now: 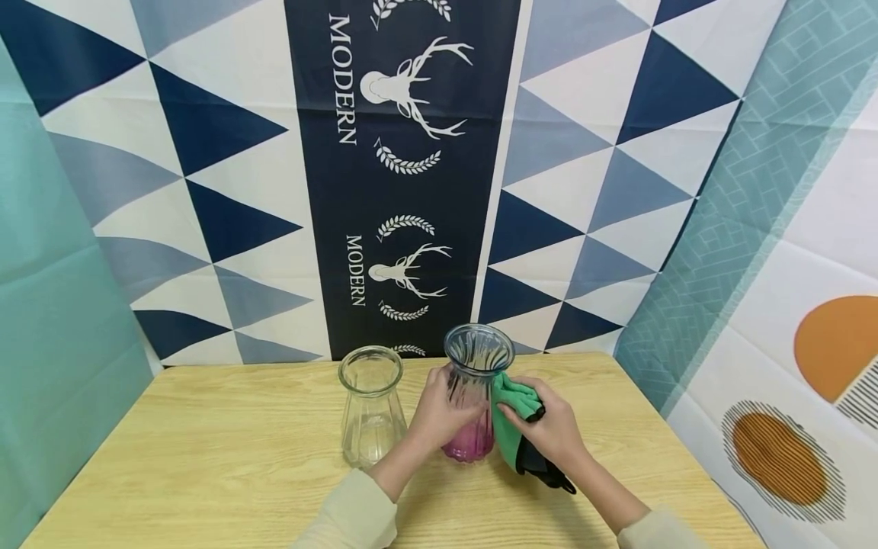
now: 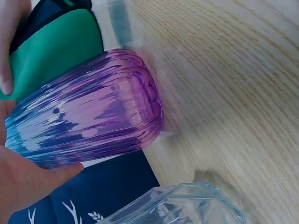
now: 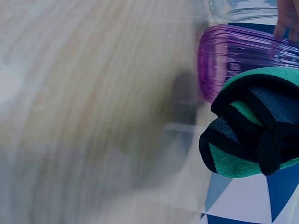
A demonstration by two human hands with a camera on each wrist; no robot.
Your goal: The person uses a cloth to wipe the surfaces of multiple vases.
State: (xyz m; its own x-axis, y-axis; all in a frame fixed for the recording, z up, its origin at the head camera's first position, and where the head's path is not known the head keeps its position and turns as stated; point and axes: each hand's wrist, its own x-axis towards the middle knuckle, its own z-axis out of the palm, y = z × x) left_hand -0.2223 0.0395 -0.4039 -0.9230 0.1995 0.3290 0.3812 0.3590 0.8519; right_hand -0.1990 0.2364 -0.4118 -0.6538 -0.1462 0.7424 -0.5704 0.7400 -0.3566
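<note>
A ribbed glass vase point(image 1: 470, 435), blue at the flared rim and purple-pink at the base, stands upright on the table. My left hand point(image 1: 439, 409) grips it around the middle from the left, thumb in front. On its right side my right hand point(image 1: 551, 428) holds a green cloth point(image 1: 508, 436) with black edging, bunched near the top and touching the vase just below the rim. In the right wrist view the folded cloth point(image 3: 238, 163) hangs beside the purple base; the right hand is out of that view.
A clear glass vase point(image 1: 373, 431) stands just left of the coloured one. Both are on a light wooden table point(image 1: 226, 457). Behind it rises a patterned backdrop point(image 1: 405, 191), with a teal side panel point(image 1: 62, 305) on the left and a printed one on the right.
</note>
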